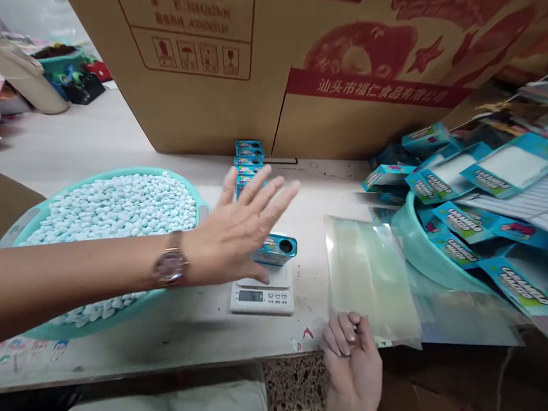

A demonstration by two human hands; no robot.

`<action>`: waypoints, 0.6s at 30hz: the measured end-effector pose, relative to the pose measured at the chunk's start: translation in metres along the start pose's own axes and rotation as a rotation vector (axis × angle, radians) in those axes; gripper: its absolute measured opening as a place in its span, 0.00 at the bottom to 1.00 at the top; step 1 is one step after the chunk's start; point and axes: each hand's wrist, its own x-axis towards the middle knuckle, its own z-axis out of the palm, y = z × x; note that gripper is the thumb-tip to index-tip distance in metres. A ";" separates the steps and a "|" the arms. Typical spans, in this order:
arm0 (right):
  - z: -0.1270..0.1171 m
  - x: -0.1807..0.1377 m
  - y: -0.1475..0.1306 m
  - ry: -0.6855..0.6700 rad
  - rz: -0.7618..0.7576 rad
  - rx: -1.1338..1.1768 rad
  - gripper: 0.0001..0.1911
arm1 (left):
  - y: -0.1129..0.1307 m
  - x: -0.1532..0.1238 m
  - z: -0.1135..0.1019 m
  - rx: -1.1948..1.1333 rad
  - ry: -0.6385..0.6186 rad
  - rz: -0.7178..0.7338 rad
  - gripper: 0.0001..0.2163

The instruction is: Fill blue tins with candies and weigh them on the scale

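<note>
My left hand [237,234], with a watch [171,265] on its wrist, is spread open over a small kitchen scale [262,302]. Partly behind its fingers, a filled blue candy box [277,250] with a dark round window lies on the scale's plate. The hand covers part of this box, and whether it touches it I cannot tell. Turned palm up at the table's front edge, my right hand [353,366] has its fingers curled in near the thumb. Anything between those fingertips is too small to make out. Clear plastic sheets [368,274] lie just beyond it.
A turquoise basin [198,192] of pale blue candies [120,211] stands left. Several blue boxes [248,160] form a row before a large carton [215,111]. At right, a basin [419,244] overflows with blue box sleeves [469,222]. A beige flask [31,75] stands far left.
</note>
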 end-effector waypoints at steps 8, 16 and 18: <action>0.013 0.013 -0.012 0.094 -0.062 -0.001 0.09 | -0.043 -0.049 -0.014 -0.045 0.013 -0.202 0.49; 0.025 0.022 -0.001 0.140 -0.072 -0.031 0.10 | -0.046 -0.050 0.010 -0.039 -0.047 -0.137 0.48; 0.028 0.022 0.000 0.140 -0.084 -0.026 0.10 | -0.043 -0.047 0.012 -0.056 -0.064 -0.110 0.48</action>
